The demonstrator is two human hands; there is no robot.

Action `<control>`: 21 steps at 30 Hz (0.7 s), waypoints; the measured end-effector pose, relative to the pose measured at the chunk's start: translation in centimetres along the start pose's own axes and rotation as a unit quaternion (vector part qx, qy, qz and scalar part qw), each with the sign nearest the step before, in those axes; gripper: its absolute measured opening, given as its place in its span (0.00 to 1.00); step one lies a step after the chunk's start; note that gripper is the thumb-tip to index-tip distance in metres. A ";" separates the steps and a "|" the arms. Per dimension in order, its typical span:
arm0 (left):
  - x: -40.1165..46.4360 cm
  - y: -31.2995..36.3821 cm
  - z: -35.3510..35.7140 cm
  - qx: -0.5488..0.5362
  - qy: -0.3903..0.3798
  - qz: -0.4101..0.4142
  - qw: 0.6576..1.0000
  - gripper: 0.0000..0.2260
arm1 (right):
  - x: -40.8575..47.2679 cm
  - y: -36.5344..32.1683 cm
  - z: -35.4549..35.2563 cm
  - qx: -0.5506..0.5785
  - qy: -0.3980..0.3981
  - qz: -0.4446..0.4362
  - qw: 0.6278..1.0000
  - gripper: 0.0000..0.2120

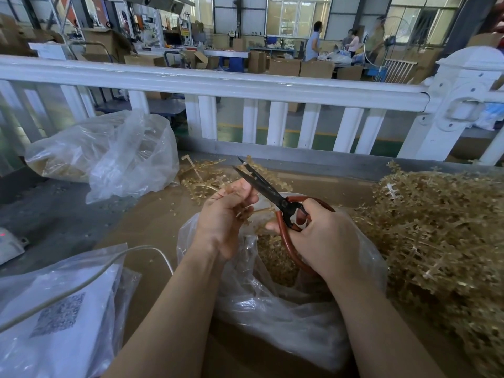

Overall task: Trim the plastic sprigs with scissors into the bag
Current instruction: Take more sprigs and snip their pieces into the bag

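Fence: white railing (245,87) across the near edge.
Floor: grey concrete (237,118), green strip.
Windows: large panes (297,15), daylight.
Furniture: cardboard boxes (286,66), distant workbench (231,54).

White railing (245,85) behind bench — cardboard boxes (283,67) beyond; white cable (81,282) crossing labelled packet (54,323).

A single head-worn wide-angle view looks forward and down, close over the tabletop (152,230). The white fence (245,88) crosses the upper frame just beyond the tabletop, the workshop floor far behind it.
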State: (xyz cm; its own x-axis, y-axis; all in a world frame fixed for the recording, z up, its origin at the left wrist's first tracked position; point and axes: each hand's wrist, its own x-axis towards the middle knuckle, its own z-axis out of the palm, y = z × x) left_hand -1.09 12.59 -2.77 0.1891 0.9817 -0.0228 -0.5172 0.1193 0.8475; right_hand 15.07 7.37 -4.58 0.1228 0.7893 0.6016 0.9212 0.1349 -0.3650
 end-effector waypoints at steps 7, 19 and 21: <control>0.1 0.0 -0.1 0.009 -0.001 0.002 1.000 0.04 | 0.0 -0.1 -0.1 0.012 -0.013 0.004 1.000 0.34; 0.0 0.0 0.2 0.058 0.000 0.032 0.998 0.03 | 0.0 -0.1 -0.1 0.002 -0.003 0.011 1.000 0.36; 0.0 -0.1 0.1 0.064 -0.004 0.033 0.997 0.03 | -0.1 -0.1 -0.1 0.003 0.002 0.006 1.000 0.36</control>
State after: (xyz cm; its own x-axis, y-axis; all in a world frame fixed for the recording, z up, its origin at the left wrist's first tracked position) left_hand -0.98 12.62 -2.79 0.1661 0.9854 0.0387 -0.4179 0.0348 0.9078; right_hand 14.98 7.26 -4.51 0.1359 0.7889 0.5993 0.9172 0.1285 -0.3771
